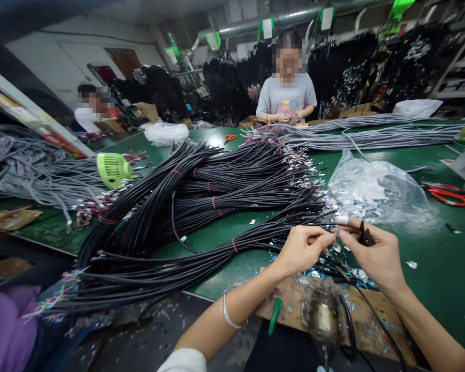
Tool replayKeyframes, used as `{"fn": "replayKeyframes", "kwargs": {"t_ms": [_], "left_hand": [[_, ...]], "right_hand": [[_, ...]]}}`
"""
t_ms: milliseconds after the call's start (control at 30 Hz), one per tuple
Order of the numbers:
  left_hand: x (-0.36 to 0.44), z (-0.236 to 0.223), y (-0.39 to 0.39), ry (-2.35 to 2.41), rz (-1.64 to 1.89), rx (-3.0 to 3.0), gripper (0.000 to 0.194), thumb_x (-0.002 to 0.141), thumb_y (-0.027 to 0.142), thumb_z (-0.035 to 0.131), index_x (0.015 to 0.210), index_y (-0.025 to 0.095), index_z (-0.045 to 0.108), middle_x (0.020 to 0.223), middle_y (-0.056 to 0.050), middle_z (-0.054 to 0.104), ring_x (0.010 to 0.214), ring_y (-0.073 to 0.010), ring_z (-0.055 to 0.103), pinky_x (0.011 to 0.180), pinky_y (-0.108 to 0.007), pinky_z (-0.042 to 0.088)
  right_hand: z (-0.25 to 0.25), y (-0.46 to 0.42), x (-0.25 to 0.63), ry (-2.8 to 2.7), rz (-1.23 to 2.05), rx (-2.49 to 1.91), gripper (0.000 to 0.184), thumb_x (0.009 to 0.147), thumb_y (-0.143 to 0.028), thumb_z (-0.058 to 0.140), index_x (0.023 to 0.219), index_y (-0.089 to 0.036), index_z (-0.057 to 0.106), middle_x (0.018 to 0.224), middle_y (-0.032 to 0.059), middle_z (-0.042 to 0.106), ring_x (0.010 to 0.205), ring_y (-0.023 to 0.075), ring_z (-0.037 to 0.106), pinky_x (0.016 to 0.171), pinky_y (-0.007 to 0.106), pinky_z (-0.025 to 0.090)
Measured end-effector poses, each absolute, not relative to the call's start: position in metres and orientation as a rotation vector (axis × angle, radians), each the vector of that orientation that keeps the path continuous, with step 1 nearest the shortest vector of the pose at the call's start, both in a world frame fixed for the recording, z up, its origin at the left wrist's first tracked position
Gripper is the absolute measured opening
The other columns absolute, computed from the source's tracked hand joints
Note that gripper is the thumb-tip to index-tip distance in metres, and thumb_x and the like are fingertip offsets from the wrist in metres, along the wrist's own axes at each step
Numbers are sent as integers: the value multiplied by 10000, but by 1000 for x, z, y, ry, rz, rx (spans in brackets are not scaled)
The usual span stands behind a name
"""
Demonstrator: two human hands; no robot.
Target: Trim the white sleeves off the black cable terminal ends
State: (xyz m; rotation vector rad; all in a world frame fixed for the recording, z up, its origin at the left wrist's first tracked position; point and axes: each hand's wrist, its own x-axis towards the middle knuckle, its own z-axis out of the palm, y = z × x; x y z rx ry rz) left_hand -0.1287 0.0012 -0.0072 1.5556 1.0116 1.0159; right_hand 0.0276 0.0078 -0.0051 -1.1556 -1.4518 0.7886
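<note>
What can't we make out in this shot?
All head view:
1. Wire end between left hand and right hand: too small, partly covered by the hands.
2. Dark object in right hand: partly hidden by its grip.
3. Bag contents: blurred by crinkled film.
4. Person in purple: cut off by left edge.
5. What the person opposite holds: too small.

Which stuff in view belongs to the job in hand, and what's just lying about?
Likely the job:
left hand and right hand, fingertips close together; contact too small to tell
black cables
dark tool in right hand, type unclear

Apparently lying about:
green fan
orange-handled scissors, far right
grey cables
</note>
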Motion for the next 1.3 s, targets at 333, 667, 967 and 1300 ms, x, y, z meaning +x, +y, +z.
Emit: {"fn": "replayKeyframes", "kwargs": {"t_ms": [333, 667, 967, 1300], "left_hand": [[-129, 0, -9, 1059, 1243, 1962, 161, 827, 197, 557, 756, 111, 673, 684, -44, 603, 601, -127, 490, 566, -233, 369], [-127, 6, -11, 1204, 1261, 1922, 239, 868, 233, 500, 715, 137, 657, 672, -36, 602, 614, -133, 508, 588, -234, 371], [-133, 10, -13, 1171, 1107, 1793, 443, 917, 343, 391, 581, 125, 579, 530, 13, 493, 511, -93, 415, 530, -214, 308], [-139, 25, -19, 1260, 1000, 1971, 399, 899, 275, 429, 560, 133, 584, 493, 20, 497, 452, -74, 367, 479, -216, 253]], "right_hand": [[0, 13, 30, -1550, 1217, -1163, 398, 747, -498, 621, 576, -161, 499, 453, -61, 383, 366, 51, 283, 331, 193, 212], [4, 3, 30, -1666, 855, -1172, 405, 829, -439, 537, 541, -188, 403, 506, -55, 319, 467, 83, 305, 432, 219, 260], [10, 2, 40, -1879, 289, -1037, 128, 807, -249, 602, 923, -195, 590, 752, 16, 598, 613, 136, 550, 564, 242, 426], [12, -3, 60, -2342, -371, -632, 355, 765, -17, 437, 1052, -153, 596, 992, 127, 675, 789, 222, 653, 624, 309, 481]]}}
